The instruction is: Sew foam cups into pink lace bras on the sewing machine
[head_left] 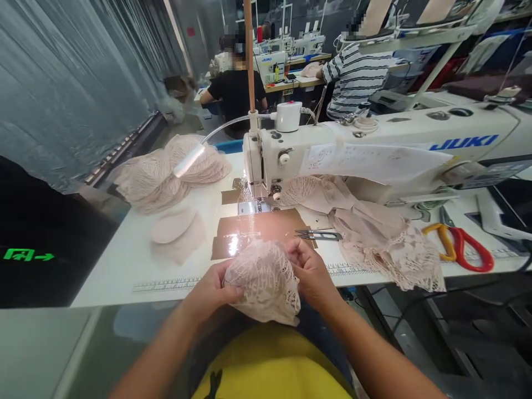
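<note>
A pale pink lace bra cup [264,282] is held between my two hands at the table's front edge, its rounded side up. My left hand [216,291] pinches its left side, thumb on top. At the upper right edge, the fingers of my right hand [310,269] are closed on the lace trim. Just beyond lies a brown taped patch [257,224] in front of the sewing machine's needle area [260,205]. Thread snips [320,235] rest close to my right hand.
Stacked lace cups [170,172] lie at the back left, with loose cup pieces [177,233] nearer. Lace fabric [369,227] spreads under the JUKI machine arm [374,144]. Scissors [471,249] with red and orange handles sit at right. Two people [236,83] work beyond.
</note>
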`<state>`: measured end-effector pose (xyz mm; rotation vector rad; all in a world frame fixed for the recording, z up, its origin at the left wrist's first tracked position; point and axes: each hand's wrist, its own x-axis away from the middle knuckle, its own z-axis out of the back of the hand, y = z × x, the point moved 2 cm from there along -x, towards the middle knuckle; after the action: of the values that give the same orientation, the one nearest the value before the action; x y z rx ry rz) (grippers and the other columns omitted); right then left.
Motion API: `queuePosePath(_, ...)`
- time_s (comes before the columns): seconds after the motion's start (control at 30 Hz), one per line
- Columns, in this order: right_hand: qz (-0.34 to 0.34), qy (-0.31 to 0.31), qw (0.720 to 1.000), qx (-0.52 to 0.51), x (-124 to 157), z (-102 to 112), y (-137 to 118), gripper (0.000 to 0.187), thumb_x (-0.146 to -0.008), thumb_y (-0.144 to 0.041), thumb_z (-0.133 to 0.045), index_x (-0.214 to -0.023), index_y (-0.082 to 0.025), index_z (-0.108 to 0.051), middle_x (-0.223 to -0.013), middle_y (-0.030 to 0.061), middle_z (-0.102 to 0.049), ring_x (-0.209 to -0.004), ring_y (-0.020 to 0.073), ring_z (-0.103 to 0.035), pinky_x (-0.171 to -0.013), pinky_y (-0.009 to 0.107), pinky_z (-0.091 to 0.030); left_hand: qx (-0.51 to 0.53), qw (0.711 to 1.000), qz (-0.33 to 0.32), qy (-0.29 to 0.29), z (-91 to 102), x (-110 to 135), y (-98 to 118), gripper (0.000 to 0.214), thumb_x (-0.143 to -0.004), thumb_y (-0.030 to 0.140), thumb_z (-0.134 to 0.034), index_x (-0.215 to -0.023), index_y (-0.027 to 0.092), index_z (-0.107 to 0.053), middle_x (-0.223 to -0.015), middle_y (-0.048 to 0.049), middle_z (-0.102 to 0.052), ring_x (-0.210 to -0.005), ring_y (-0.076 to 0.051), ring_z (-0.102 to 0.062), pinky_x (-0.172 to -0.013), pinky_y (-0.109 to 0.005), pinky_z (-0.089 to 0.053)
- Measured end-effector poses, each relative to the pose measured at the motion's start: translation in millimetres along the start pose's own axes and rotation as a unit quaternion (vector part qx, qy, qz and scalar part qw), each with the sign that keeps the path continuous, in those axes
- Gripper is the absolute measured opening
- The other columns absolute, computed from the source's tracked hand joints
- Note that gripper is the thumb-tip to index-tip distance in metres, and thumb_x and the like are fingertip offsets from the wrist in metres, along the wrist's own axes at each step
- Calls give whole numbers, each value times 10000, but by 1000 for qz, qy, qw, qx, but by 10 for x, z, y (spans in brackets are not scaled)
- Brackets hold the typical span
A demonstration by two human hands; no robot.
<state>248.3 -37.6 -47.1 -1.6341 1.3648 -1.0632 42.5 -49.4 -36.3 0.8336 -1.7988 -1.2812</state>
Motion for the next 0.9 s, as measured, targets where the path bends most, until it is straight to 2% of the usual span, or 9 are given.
queuePosePath(0.07,8,-21,999,49,-10,26,-16,364,-706,-514,-702,-832,-207,-553,-709,-19,-543,-614,115,-477,-553,222,-392,-9,1000,-8,6,-11,4,16,471,-702,328,-735,-1125,148,-633,-931,-64,-693,-839,-215,-626,-735,-285,-497)
queuePosePath(0.17,20,-63,992,110,-10,61,-76,444,-840,-601,-477,-728,-189,-597,-654,-6,-515,-601,125,-459,-558,242,-382,-26,999,-17,19,-36,-5,34,397,-733,296,-719,-1093,152,-637,-883,-40,-681,-801,-187,-610,-714,-265,-491)
queuePosePath(0.3,31,-98,982,158,7,81,-131,387,-787,-510,-618,-601,-182,-531,-616,-24,-469,-612,118,-437,-590,245,-368,-4,999,-13,37,-49,-22,13,283,-746,251,-715,-1002,148,-653,-848,-24,-664,-769,-155,-598,-695,-232,-482)
queuePosePath(0.4,52,-95,987,121,6,100,-105,341,-761,-448,-673,-595,-182,-541,-617,-24,-490,-614,117,-429,-607,256,-375,133,986,-5,101,9,-39,-23,141,-761,259,-673,-846,149,-650,-737,-3,-640,-681,-125,-587,-636,-212,-483)
queuePosePath(0.5,86,-51,994,53,-10,120,-70,310,-732,-444,-703,-600,-188,-588,-611,-25,-519,-622,123,-442,-632,269,-395,271,949,4,162,50,-54,-44,76,-745,220,-652,-716,165,-607,-649,30,-594,-583,-87,-554,-579,-186,-480)
queuePosePath(0.6,98,-32,994,39,-10,69,-69,291,-724,-434,-714,-593,-189,-628,-599,-18,-538,-613,128,-462,-623,277,-404,333,933,27,133,-56,-61,-59,153,-770,308,-637,-857,182,-636,-838,-15,-657,-740,-134,-625,-703,-252,-532)
queuePosePath(0.7,121,-76,987,73,14,-69,-95,266,-748,-403,-696,-602,-182,-671,-624,1,-582,-620,137,-501,-605,276,-403,331,940,67,58,-285,-47,-105,384,-779,411,-640,-1083,179,-612,-1041,-89,-659,-918,-222,-641,-830,-354,-528)
queuePosePath(0.8,153,-107,978,90,38,-183,-109,222,-719,-380,-721,-615,-183,-706,-612,2,-593,-593,134,-509,-568,268,-383,303,948,89,50,-479,-36,-149,447,-750,226,-682,-1181,168,-581,-1017,-92,-675,-926,-227,-650,-860,-342,-515)
queuePosePath(0.9,108,-103,989,6,37,-188,-87,197,-672,-373,-762,-621,-189,-714,-619,-1,-611,-611,137,-525,-611,277,-407,296,947,81,97,-564,-49,-128,530,-676,52,-665,-1181,199,-595,-944,-41,-694,-871,-202,-662,-825,-299,-523)
